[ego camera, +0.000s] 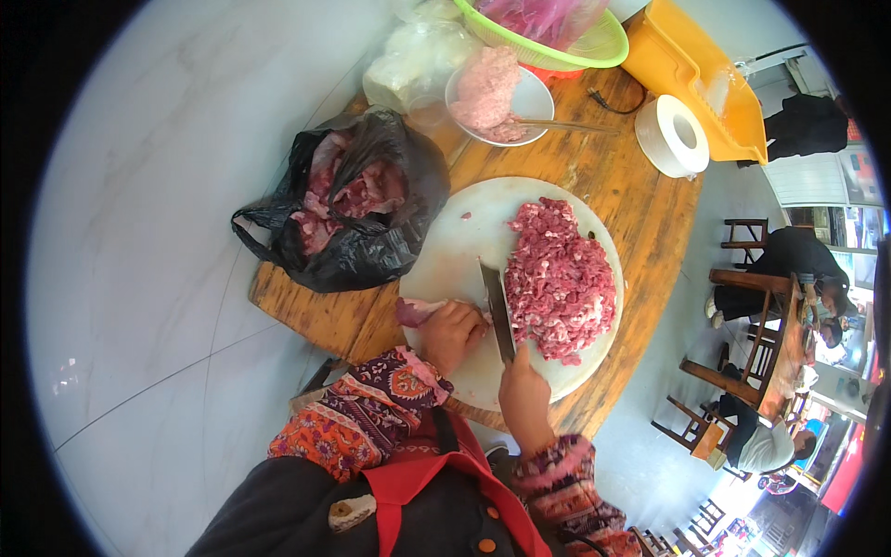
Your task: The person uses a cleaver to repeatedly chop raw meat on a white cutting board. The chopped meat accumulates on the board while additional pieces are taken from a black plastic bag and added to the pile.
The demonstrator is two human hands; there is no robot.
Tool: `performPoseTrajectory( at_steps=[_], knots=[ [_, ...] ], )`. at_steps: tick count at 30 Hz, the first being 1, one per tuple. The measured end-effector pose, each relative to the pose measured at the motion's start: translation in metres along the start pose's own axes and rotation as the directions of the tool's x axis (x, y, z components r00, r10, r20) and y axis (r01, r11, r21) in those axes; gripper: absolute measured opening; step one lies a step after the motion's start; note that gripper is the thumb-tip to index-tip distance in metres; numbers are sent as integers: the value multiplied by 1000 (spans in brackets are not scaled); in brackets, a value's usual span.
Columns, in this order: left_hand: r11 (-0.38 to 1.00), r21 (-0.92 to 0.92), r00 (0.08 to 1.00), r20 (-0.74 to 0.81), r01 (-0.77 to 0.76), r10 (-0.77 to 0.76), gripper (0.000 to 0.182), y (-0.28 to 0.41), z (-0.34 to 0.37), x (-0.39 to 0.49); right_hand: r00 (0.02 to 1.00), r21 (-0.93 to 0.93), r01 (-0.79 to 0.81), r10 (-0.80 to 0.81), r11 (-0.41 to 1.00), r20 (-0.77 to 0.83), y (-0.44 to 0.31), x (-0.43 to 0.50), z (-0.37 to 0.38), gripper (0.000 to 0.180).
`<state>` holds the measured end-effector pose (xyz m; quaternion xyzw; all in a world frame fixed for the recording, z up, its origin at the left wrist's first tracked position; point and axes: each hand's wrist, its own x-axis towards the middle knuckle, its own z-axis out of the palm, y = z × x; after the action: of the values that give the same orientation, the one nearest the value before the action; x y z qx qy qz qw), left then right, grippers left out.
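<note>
A round white cutting board (pixel 452 240) lies on the wooden table. My right hand (pixel 525 397) grips the handle of a cleaver (pixel 498 310), its blade on edge beside a large heap of chopped red meat (pixel 560 285) on the board's right half. Left of the blade, my left hand (pixel 452 334) presses with curled fingers on a piece of raw meat (pixel 418 311) at the board's left edge. A black plastic bag (pixel 376 254) holding more raw meat (pixel 369 191) sits open to the left of the board.
Behind the board stands a white bowl (pixel 536 97) of minced meat with chopsticks (pixel 571 126). Around it are a clear plastic bag (pixel 418 59), a green basket (pixel 616 45), a yellow bin (pixel 686 49) and a white roll (pixel 654 143). Several people sit or stand farther off at right.
</note>
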<state>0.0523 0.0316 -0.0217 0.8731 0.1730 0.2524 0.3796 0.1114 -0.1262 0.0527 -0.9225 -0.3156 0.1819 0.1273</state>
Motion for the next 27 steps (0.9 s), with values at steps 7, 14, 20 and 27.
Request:
performPoseTrajectory(
  at_steps=[7, 14, 20, 27],
  knots=[
    [999, 2, 999, -13, 42, -42, 15, -6, 0, 1, 1000, 73, 6, -8, 997, 23, -10, 12, -26, 19],
    [999, 21, 999, 28, 36, -37, 15, 3, 3, 3, 993, 18, -73, 71, 997, 97, 4, -24, -13, 24],
    [998, 52, 999, -18, -32, 33, 18, -10, 10, -8, 997, 122, 68, -61, 990, -56, -13, 39, -8, 25],
    [1000, 6, 999, 27, 21, -22, 17, -1, 6, -3, 990, 32, -51, 46, 998, 132, 8, -40, -25, 29]
  ],
)
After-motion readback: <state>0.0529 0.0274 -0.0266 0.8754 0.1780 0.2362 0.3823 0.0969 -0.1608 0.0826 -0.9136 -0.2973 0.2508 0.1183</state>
